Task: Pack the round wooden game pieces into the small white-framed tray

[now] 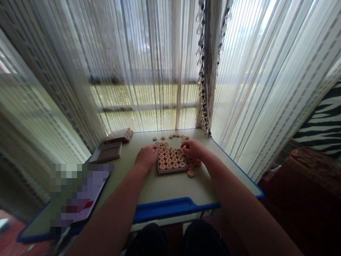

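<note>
A shallow box point(172, 171) on the desk holds rows of round wooden Chinese chess pieces point(168, 161) with red and dark characters. My left hand point(146, 155) is at the box's left wall, its fingers closed together against the upper left corner. At the upper right corner is my right hand point(194, 149), fingers bent in a pinch over the box's edge. Whatever lies between those fingertips is too small to make out. Loose pieces lie under and beside the right hand, one a plain-topped piece point(190, 173). More loose pieces point(162, 138) are scattered behind the box.
The pale desk point(160, 188) has a blue rim. On its left lie an open box lid point(108, 153), a stack of books point(119, 135) and a tablet-like device point(90, 192), partly pixelated. Sheer curtains point(149, 71) hang along the far and right edges.
</note>
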`<state>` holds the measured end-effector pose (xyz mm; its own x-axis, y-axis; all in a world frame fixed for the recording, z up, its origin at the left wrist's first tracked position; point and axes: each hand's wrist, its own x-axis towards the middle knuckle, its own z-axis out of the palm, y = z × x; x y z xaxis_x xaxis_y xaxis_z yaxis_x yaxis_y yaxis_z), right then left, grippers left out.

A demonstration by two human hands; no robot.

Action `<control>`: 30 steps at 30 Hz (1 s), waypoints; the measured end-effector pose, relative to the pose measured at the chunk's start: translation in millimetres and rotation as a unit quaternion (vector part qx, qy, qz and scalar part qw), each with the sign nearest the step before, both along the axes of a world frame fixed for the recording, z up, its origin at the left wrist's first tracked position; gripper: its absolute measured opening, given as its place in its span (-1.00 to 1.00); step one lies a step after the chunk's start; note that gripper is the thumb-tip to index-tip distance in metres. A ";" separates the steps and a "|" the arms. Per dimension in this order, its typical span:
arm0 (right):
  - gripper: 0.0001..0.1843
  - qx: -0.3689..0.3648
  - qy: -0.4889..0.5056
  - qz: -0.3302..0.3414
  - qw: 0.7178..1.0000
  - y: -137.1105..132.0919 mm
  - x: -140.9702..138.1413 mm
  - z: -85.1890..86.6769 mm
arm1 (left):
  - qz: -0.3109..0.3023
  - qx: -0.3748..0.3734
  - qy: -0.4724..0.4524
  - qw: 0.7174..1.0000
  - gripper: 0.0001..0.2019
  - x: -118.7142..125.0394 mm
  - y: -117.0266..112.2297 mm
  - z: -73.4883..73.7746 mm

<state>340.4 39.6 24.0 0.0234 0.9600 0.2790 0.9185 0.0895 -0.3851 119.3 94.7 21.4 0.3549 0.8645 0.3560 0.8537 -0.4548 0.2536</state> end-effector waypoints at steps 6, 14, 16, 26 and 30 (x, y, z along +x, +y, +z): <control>-0.75 0.008 -0.008 0.001 1.000 -0.1 -0.6 0.2 | -0.019 -0.001 0.006 1.000 -0.69 1.1 0.2 0.2; -0.73 0.031 -0.003 -0.001 1.000 0.8 -4.3 -2.7 | -0.027 -0.013 0.008 1.000 -0.70 2.3 -0.8 0.9; -0.73 0.036 0.005 0.001 0.999 0.8 -4.3 -3.1 | -0.027 -0.009 0.004 1.000 -0.70 2.1 -0.1 0.4; -0.75 0.070 -0.001 0.014 0.997 2.3 -1.5 -3.0 | 0.013 -0.032 0.005 0.999 -0.69 1.4 0.3 0.4; -0.75 0.065 -0.003 0.017 0.998 1.4 -1.6 -2.9 | 0.041 -0.045 0.008 0.998 -0.69 -0.1 2.7 -1.3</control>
